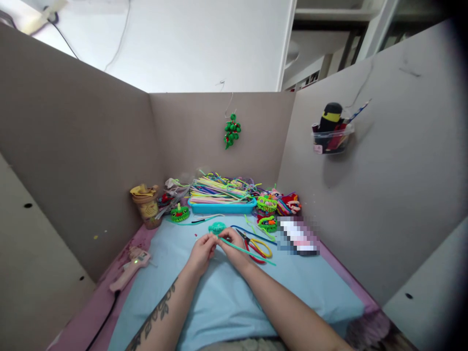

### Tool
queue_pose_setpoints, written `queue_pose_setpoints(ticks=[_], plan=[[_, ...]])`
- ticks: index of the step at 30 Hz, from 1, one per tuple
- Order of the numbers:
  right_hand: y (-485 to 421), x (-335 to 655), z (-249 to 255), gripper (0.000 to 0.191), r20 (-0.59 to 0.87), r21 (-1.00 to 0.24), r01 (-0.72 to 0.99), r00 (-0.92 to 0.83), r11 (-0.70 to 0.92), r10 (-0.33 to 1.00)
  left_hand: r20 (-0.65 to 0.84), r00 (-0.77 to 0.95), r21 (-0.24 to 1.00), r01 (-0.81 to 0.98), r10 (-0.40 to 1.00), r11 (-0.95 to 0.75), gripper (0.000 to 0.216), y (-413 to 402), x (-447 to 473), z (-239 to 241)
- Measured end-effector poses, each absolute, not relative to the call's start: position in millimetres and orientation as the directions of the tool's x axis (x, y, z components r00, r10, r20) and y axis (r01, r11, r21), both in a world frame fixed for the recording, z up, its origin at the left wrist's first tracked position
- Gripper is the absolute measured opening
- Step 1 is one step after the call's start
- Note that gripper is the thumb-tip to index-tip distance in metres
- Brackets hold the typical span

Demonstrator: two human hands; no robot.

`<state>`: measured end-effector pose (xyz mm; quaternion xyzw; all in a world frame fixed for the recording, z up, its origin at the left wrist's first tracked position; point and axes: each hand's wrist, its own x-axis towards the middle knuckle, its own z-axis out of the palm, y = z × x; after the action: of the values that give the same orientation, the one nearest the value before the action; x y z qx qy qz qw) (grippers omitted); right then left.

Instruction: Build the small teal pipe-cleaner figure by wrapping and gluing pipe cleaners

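My left hand (203, 249) and my right hand (234, 247) meet over the light blue cloth, fingers pinched together. Between them they hold a teal pipe cleaner (252, 254), whose free end runs out to the right across my right wrist. Just beyond the fingertips is a teal piece of coiled pipe cleaner (217, 227); whether it joins the strand I hold, I cannot tell. Pliers (263, 248) with red and yellow handles lie close to the right of my right hand, jaws towards the back left.
A blue tray (223, 208) heaped with pipe cleaners stands at the back. Finished-looking green figures (180, 213) sit beside it. A glue gun (132, 268) lies left, below a cup (145, 207). A pixelated phone-like object (298, 236) is right. Grey panels (219, 105) enclose the table.
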<state>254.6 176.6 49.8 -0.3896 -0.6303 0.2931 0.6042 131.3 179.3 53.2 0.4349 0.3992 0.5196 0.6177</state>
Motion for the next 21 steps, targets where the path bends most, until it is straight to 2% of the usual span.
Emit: queue_pose_setpoints(ticks=[21], plan=[[178, 253, 44, 0.024, 0.585, -0.802, 0.173, 0.028, 0.572, 0.811, -0.010, 0.116, 0.954, -0.297, 0.993, 0.044, 0.030, 179, 132, 50]])
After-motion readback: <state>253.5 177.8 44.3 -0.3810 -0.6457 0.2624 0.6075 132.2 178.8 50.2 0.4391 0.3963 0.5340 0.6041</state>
